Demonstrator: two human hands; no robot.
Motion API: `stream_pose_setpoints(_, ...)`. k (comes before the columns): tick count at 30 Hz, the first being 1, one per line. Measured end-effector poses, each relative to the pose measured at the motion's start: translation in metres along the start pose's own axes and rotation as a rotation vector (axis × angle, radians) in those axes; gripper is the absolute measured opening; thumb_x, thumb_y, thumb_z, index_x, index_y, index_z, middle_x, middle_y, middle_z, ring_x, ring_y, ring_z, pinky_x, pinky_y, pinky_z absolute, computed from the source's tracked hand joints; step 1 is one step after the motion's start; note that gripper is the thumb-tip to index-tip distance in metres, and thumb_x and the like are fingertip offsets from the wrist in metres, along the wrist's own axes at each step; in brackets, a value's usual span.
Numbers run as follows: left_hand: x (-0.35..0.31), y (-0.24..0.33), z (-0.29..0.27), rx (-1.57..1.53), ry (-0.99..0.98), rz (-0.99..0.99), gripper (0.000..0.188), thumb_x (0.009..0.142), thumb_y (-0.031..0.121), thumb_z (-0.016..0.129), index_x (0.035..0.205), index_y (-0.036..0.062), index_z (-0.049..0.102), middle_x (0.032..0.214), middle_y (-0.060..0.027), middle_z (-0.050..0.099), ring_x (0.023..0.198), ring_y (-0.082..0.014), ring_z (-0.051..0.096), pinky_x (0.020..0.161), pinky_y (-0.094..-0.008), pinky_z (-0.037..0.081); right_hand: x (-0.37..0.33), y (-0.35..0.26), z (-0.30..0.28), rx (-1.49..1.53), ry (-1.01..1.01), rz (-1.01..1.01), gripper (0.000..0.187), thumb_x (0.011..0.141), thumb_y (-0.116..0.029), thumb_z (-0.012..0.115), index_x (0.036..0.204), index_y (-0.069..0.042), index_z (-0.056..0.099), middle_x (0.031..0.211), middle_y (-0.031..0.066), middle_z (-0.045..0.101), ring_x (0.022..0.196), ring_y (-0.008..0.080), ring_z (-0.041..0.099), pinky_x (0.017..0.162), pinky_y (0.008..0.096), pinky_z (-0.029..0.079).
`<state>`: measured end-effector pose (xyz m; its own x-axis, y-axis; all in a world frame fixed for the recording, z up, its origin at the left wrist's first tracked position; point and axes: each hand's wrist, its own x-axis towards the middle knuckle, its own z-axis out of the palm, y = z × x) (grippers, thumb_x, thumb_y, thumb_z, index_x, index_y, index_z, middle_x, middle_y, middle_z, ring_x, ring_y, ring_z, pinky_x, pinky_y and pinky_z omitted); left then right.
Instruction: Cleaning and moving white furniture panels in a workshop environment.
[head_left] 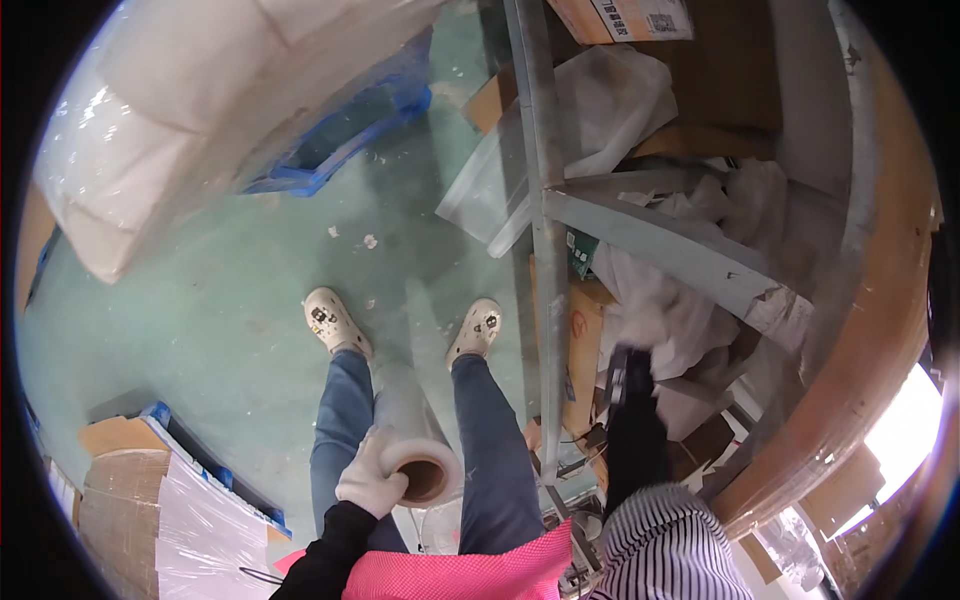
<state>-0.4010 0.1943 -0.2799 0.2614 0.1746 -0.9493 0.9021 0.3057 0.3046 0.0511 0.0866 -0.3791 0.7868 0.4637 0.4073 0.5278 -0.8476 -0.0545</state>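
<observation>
Between my legs stands a roll of clear stretch film, its brown cardboard core facing up. My left hand, in a white glove, is closed on the roll's upper end, with the thumb at the core's rim. My right arm reaches out to the shelf rack on the right. At the end of its black sleeve, my right hand is blurred against crumpled white plastic sheeting; its fingers cannot be made out. A dark object sits at the right wrist.
A grey metal rack with cardboard boxes runs along my right. Clear plastic bags hang over its edge. A large wrapped bale stands far left by a blue pallet. Wrapped cartons stand near left.
</observation>
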Motion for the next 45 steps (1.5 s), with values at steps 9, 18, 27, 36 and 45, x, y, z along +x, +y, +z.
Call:
stream_pose_setpoints(9, 0.058, 0.041, -0.004, 0.305, -0.036, 0.358, 0.066, 0.061, 0.021, 0.070, 0.124, 0.0042, 0.059, 0.119, -0.0178, 0.064, 0.118, -0.0355, 0.057, 0.097, -0.0427, 0.046, 0.149, -0.033, 0.149, 0.894, -0.542, 0.593, 0.046, 0.097, -0.014, 0.055, 0.138, 0.000, 0.039, 0.117, 0.0187, 0.056, 0.095, 0.0267, 0.066, 0.075, 0.0363, 0.056)
stream_pose_setpoints(18, 0.108, 0.084, -0.029, 0.068, -0.165, 0.562, 0.051, 0.051, 0.017, 0.067, 0.100, 0.0059, 0.071, 0.113, -0.0134, 0.071, 0.105, -0.0325, 0.067, 0.091, -0.0396, 0.049, 0.193, 0.028, 0.310, 0.950, -0.782, 0.276, 0.057, 0.087, -0.010, 0.073, 0.132, 0.014, 0.046, 0.133, 0.0272, 0.046, 0.111, 0.0306, 0.062, 0.090, 0.0363, 0.059)
stream_pose_setpoints(27, 0.113, 0.097, -0.062, -0.113, -0.126, 0.448, 0.063, 0.050, 0.024, 0.060, 0.108, -0.0011, 0.068, 0.117, -0.0222, 0.067, 0.112, -0.0417, 0.060, 0.103, -0.0447, 0.043, 0.182, 0.012, 0.368, 0.401, -0.851, -0.280, 0.056, 0.088, -0.021, 0.074, 0.133, 0.004, 0.052, 0.123, 0.0157, 0.064, 0.114, 0.0273, 0.061, 0.100, 0.0358, 0.049)
stream_pose_setpoints(36, 0.128, 0.103, -0.047, -0.128, -0.199, 0.571, 0.060, 0.050, 0.012, 0.058, 0.108, 0.0011, 0.067, 0.113, -0.0204, 0.067, 0.109, -0.0425, 0.060, 0.102, -0.0455, 0.044, 0.163, 0.004, 0.305, 0.069, -0.394, -0.389, 0.037, 0.092, -0.021, 0.069, 0.123, -0.002, 0.062, 0.112, 0.0193, 0.068, 0.103, 0.0335, 0.065, 0.092, 0.0347, 0.051)
stream_pose_setpoints(45, 0.135, 0.101, -0.001, -0.122, -0.355, 0.519, 0.049, 0.048, 0.007, 0.065, 0.097, 0.0015, 0.069, 0.105, -0.0180, 0.070, 0.099, -0.0368, 0.067, 0.089, -0.0399, 0.052, 0.116, 0.249, 0.089, -0.208, -0.670, 0.055, 0.044, 0.095, -0.034, 0.058, 0.128, -0.006, 0.059, 0.125, 0.0188, 0.062, 0.117, 0.0371, 0.058, 0.102, 0.0419, 0.046)
